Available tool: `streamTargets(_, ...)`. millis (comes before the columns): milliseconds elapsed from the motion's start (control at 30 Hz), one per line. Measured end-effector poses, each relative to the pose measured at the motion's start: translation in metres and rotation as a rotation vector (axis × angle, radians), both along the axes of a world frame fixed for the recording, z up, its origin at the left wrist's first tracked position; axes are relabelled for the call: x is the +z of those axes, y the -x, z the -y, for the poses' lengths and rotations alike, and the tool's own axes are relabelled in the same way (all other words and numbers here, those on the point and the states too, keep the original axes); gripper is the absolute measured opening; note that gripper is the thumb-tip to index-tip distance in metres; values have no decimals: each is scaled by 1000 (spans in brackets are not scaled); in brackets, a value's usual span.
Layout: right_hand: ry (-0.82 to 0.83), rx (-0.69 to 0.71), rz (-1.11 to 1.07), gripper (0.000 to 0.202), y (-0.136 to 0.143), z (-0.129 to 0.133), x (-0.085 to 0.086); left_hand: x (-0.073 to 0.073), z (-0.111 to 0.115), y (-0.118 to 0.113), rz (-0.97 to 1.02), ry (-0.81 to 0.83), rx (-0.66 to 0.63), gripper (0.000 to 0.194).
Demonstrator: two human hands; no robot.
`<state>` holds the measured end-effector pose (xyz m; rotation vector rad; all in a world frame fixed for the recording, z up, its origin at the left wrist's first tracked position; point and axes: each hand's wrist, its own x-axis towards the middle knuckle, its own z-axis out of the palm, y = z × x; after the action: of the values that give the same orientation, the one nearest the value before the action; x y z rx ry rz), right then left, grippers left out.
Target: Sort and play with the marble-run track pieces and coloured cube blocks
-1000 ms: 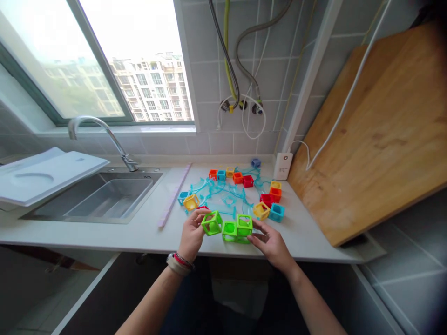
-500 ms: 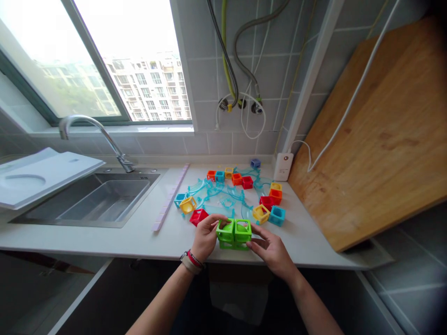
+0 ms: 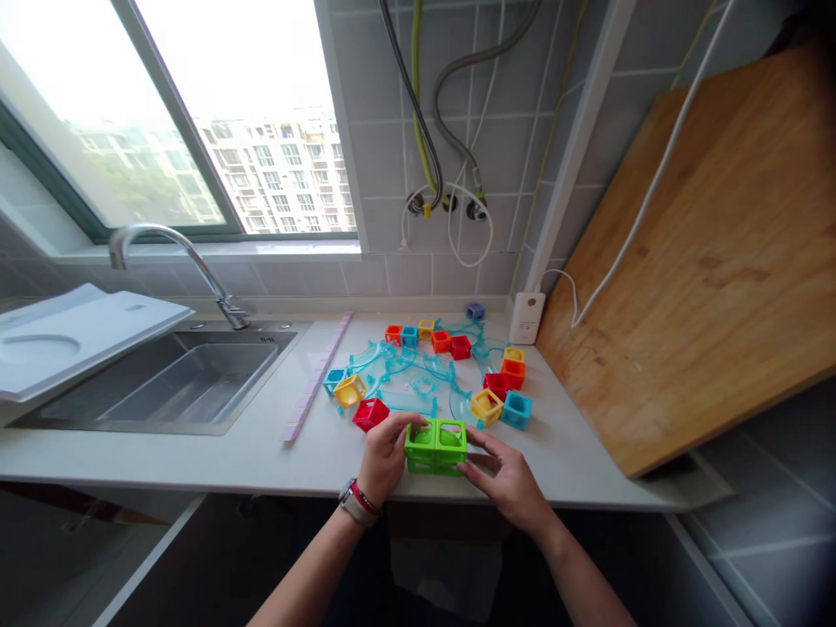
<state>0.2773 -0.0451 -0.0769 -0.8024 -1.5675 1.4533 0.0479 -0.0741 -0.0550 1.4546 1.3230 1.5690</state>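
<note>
Near the front edge of the counter, several green cube frames [image 3: 435, 448] sit joined side by side. My left hand [image 3: 387, 453] grips their left side, thumb and fingers around the cube. From the right, my right hand [image 3: 506, 477] holds them between thumb and fingers. A red cube [image 3: 370, 414] lies just beyond my left hand, beside a yellow cube [image 3: 349, 391]. Past my right hand are another yellow cube [image 3: 487, 407] and a blue cube [image 3: 516, 409]. Clear blue track pieces [image 3: 408, 401] spread over the counter behind the green cubes.
A pale purple strip [image 3: 317, 379] lies left of the pieces. Farther left is a sink [image 3: 189, 383] with a faucet [image 3: 189, 252] and a white board [image 3: 84, 331]. At right, a wooden board [image 3: 711, 261] leans beside a white box [image 3: 526, 318].
The green cubes now sit flush against each other, where a slight gap and tilt showed before. Both hands have stayed on them. The whole view has shifted slightly.
</note>
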Motion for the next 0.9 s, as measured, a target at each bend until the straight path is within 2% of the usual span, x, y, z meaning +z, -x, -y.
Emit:
streamTargets(200, -35, -18, 12, 58, 1, 0, -3, -4, -1, 2, 10, 22, -28, 24)
streamTargets(333, -49, -20, 20, 58, 2, 0, -2, 0, 7, 14, 12, 85, -125, 36)
streamTargets(467, -52, -22, 3, 58, 2, 0, 2, 11, 15, 27, 53, 122, -321, 44)
streamTargets(567, -40, -26, -5, 58, 1, -1, 3, 15, 17, 27, 54, 132, -491, 60)
streamTargets(667, -29, -22, -13, 60, 1, -2, 2, 11, 16, 22, -55, 155, -435, 70)
streamTargets(767, -18, 0, -19, 60, 0, -2, 0, 3, 14, 19, -91, 175, -367, 58)
streamTargets(900, -20, 16, -19, 60, 0, -3, 0, -2, 13, 19, -49, 174, -389, 58)
